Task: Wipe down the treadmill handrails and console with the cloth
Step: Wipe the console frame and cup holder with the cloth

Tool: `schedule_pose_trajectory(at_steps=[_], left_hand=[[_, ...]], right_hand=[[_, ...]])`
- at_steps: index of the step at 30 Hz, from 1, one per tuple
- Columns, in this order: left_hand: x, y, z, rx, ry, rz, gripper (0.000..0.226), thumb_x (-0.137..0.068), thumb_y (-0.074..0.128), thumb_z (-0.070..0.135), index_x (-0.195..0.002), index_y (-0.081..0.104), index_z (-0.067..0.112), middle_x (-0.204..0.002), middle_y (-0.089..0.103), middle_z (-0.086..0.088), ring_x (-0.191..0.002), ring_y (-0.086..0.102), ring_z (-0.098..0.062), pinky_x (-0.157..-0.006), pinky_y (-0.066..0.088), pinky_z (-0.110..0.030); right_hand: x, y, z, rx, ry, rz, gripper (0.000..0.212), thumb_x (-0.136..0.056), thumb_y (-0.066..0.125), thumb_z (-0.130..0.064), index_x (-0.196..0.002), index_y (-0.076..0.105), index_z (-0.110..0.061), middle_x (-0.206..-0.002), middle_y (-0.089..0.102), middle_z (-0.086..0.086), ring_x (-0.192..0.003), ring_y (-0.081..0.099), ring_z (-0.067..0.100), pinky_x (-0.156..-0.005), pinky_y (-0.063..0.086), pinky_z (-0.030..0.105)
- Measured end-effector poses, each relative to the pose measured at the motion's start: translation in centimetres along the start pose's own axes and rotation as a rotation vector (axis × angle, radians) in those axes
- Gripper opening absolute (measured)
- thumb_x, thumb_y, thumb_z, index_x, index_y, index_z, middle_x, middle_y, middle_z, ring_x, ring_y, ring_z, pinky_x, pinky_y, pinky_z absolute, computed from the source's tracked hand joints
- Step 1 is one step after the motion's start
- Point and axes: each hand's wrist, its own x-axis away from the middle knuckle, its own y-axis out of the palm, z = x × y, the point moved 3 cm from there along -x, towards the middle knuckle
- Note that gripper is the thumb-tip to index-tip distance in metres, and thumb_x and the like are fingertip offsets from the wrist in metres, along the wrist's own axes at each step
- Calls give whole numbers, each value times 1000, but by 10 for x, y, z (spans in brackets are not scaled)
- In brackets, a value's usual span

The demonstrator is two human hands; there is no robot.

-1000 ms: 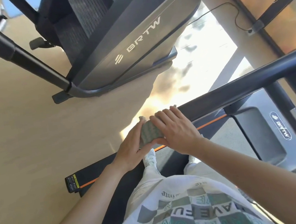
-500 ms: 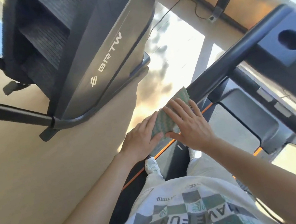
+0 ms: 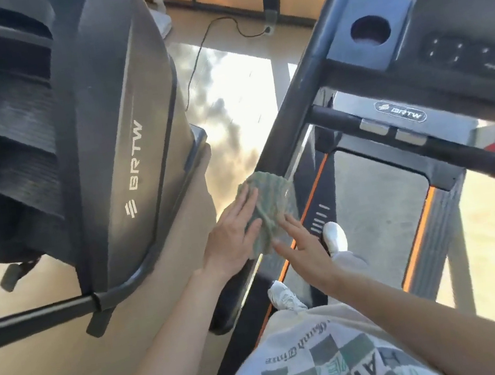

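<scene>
Pressing the green cloth [image 3: 268, 197] onto the treadmill's left handrail [image 3: 294, 105], my left hand [image 3: 232, 244] lies flat, fingers straight. My right hand [image 3: 307, 254], fingers also straight, touches the cloth's near edge.

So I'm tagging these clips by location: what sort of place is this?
Most likely a gym: the person stands on a treadmill with a button console, and a BRTW-branded stair-climber stands right beside it.

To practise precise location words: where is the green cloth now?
The cloth lies mid-frame in the head view, on the left handrail, between the left hand pressing its left side and the right hand touching its lower edge.
</scene>
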Motion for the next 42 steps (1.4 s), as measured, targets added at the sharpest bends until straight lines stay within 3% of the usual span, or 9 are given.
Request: schedule_pose_trajectory(at_steps=[3,7,9,13,17,20,24,33,42], left_hand=[[-11,2,7,-4,8,-7,71,-106,49,30,-164,8,29,-171,7,14,-154,22,-11,-114,44,-46],[-28,5,13,9,28,-35,69,-108,44,34,-163,2,30,-170,-2,17,-156,13,-7,-116,42,-40],[-38,4,16,29,36,-55,67,-107,38,46,-162,0,36,-170,-3,20,-155,15,-6,-115,42,-39],[-63,4,23,-13,61,-76,70,-103,33,55,-162,-1,41,-167,-9,28,-156,16,-8,-114,45,-42],[-93,8,27,-77,93,-72,71,-107,42,45,-162,-1,39,-167,-11,27,-156,17,-14,-110,48,-49],[-116,9,33,-151,111,-78,73,-108,43,41,-162,-5,36,-167,-16,23,-157,15,-17,-106,51,-49],[-146,11,46,-246,108,-86,73,-108,40,41,-162,-6,28,-170,-15,10,-158,-2,-19,-111,45,-47],[-193,8,63,-288,159,-104,72,-108,40,37,-164,-6,26,-170,-18,6,-158,-3,-23,-117,34,-41],[-142,11,47,-247,134,-77,74,-108,41,38,-164,-5,26,-170,-17,11,-158,-2,-21,-114,41,-48]], right_hand=[[0,0,-7,-394,108,115,47,-102,60,-24,-145,45,-38,-128,56,-29,-111,59,-11,-80,50,10],[-16,5,-23,-669,127,81,52,-104,57,-22,-152,42,-35,-136,61,-19,-123,60,2,-103,52,30],[-31,2,-30,-762,150,79,52,-106,52,-23,-151,34,-41,-134,59,-20,-116,61,-5,-100,52,25],[-64,-12,-32,-815,206,124,61,-106,51,-34,-160,22,-39,-154,44,-13,-139,46,11,-117,40,42],[-95,-38,-26,-849,207,165,47,-108,45,-37,-150,35,-54,-135,60,-19,-124,58,9,-107,50,43],[-117,-58,-26,-857,184,167,47,-108,45,-35,-150,35,-53,-141,58,-16,-126,58,12,-108,49,46],[-140,-82,-29,-879,179,184,50,-108,45,-30,-154,33,-45,-141,57,-15,-124,58,10,-106,49,43],[-157,-94,-28,-913,138,190,43,-107,48,-38,-149,41,-43,-124,60,-28,-109,59,-6,-86,51,27],[-136,-76,-11,-883,155,83,56,-104,53,-38,-154,30,-50,-148,52,-12,-132,53,14,-106,49,54]])
